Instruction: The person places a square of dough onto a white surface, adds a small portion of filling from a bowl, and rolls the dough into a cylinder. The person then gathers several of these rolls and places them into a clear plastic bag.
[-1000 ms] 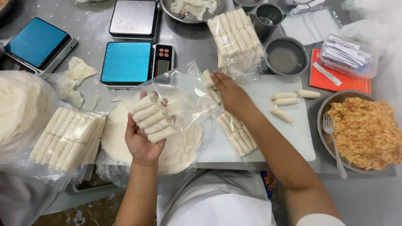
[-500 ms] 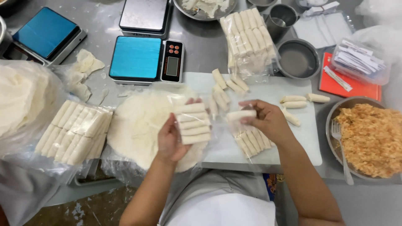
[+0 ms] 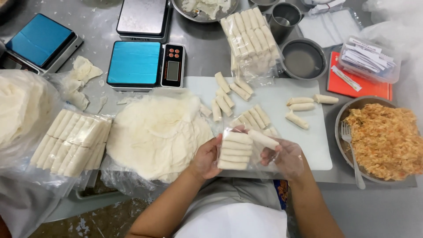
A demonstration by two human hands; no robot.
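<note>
My left hand [image 3: 206, 158] holds a clear plastic bag [image 3: 288, 158] with a stack of white rolls [image 3: 234, 153] inside it, low over the front edge of the white cutting board [image 3: 304, 141]. My right hand [image 3: 282, 155] is inside the bag's mouth, gripping one more roll [image 3: 263, 139] at the top of the stack. Loose rolls [image 3: 229, 94] lie on the board just beyond my hands, and three more rolls [image 3: 302, 105] lie to the right.
A pile of round wrappers [image 3: 154, 130] sits left of the board. Packed bags of rolls [image 3: 72, 141] [image 3: 252, 39] lie left and at the back. A bowl of orange filling [image 3: 385, 139] with a fork [image 3: 350, 152] stands right. Blue-topped scales [image 3: 134, 64] [image 3: 39, 39] stand behind.
Both hands came down toward me with the bag. My right hand picked a roll off the board and pushed it into the bag beside the stack.
</note>
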